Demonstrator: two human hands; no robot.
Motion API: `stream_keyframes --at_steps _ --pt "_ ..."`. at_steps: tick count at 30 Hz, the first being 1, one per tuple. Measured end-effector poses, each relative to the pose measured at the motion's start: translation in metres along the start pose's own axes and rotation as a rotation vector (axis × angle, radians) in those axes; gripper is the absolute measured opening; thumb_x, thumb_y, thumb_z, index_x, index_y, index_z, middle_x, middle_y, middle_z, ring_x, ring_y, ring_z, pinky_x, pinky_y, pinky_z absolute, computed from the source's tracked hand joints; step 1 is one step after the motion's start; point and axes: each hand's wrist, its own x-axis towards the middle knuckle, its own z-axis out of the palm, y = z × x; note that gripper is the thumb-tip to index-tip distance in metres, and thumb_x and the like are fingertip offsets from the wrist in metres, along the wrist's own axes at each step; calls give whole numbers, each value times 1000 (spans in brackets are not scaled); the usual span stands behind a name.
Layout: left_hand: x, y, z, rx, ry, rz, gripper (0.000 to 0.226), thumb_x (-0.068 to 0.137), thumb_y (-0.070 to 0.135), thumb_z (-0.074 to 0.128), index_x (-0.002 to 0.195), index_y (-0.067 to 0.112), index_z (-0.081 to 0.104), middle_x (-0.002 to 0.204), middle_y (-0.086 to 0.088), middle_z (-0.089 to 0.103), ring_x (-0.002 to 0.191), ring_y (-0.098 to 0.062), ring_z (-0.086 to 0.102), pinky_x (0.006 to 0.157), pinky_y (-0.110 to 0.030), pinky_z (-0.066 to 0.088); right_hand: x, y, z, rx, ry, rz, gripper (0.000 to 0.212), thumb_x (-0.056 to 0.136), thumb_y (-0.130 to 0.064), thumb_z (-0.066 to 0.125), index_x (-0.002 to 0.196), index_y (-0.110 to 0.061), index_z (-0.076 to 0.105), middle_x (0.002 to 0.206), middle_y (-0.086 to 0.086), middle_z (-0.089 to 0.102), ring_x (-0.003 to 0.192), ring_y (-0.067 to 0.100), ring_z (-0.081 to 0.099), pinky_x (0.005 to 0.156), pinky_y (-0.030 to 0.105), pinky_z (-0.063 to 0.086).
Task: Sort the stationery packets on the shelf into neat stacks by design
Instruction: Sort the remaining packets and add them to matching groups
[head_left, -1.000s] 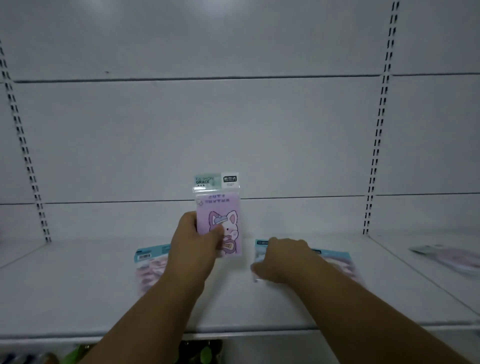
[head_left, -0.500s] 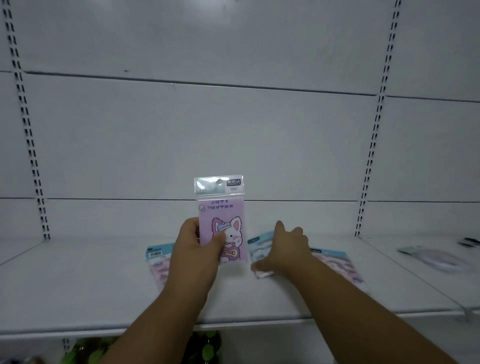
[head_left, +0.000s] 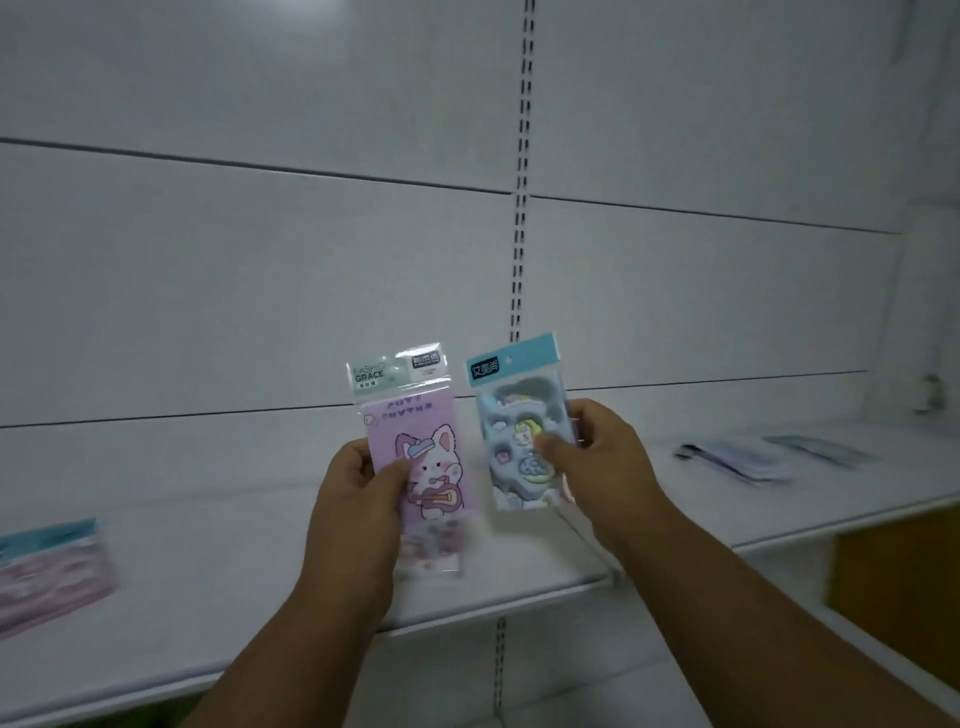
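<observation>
While held upright above the shelf (head_left: 218, 561), pink packet (head_left: 415, 447) pinched in left hand (head_left: 358, 499), blue packet (head_left: 524, 441) in right hand (head_left: 597, 462)

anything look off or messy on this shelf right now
Nothing looks damaged or spilled. The pink bunny packet in the left hand and the blue-headed cartoon packet in the right hand are held upright. Pink packets with blue headers at the white shelf's far left lie slightly fanned; they are blurred.

Pink bunny packet (head_left: 415, 452) upright, held above shelf (head_left: 234, 571); blue packet (head_left: 522, 431) upright just beside it, also held. Pink-and-blue stack (head_left: 49, 569) flat at shelf's far left; blurred bluish packets (head_left: 743, 457) flat at right
</observation>
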Motion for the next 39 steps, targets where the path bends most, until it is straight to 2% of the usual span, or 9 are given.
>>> stream_keyframes --at_steps 3,13,15,18,21,25,30,36,39 --pt "-19 -14 91 -2 -72 -30 8 94 12 59 95 17 65 91 -3 76 80 -21 74 73 -40 59 14 10 -98 1 37 -5 17 87 -7 67 93 -22 61 90 9 73 75 23 75 65 41 62" --pt "-19 -34 331 71 -278 -183 6 91 6 61 96 9 64 95 -12 74 74 -24 73 54 -29 56 91 57 -309 -20 174 34 12 87 -12 68 99 -14 66 89 5 75 72 18 75 58 32 61" --pt "-8 -40 362 83 -322 -246 12 89 2 59 99 1 64 91 -15 74 66 -22 71 49 -27 56 110 73 -327 -26 207 57 12 87 -12 68 99 -13 67 91 6 75 76 21 75 68 40 62" --pt "15 -60 402 118 -338 -273 16 86 1 59 101 -1 62 91 -19 73 64 -24 70 52 -29 57 136 94 -352 -45 253 54 9 89 -10 64 96 -13 68 90 7 74 75 20 73 63 32 59" --pt "39 -85 435 215 -383 -302 3 86 2 63 90 2 62 96 -22 72 74 -31 71 61 -36 59 164 107 -372 -42 283 82 15 90 -6 58 85 -16 67 86 6 75 70 20 73 62 33 60" --pt "66 -111 470 349 -366 -349 14 84 5 72 93 -1 64 96 -24 71 82 -36 72 73 -47 62 199 120 -391 -49 250 119 19 86 -4 51 87 -9 69 81 9 76 69 27 75 63 40 61" --pt "82 -131 483 829 -379 -180 29 75 27 80 72 5 61 63 -11 61 48 -22 55 48 -26 47 224 144 -399 -33 166 141 17 87 -5 55 85 -12 70 78 6 76 65 24 75 53 29 56" --pt "92 -117 496 1415 -474 13 52 77 58 70 94 9 65 92 -6 66 81 -19 58 71 -27 46 256 178 -405 46 -15 182 14 91 -5 60 86 -12 71 80 9 77 70 26 76 63 35 60" --pt "94 -112 525 1055 -395 37 45 94 47 54 99 4 67 94 -11 72 80 -24 67 74 -35 58 274 188 -418 42 -108 182 8 91 -11 63 91 -12 71 85 10 78 74 26 76 68 37 62"
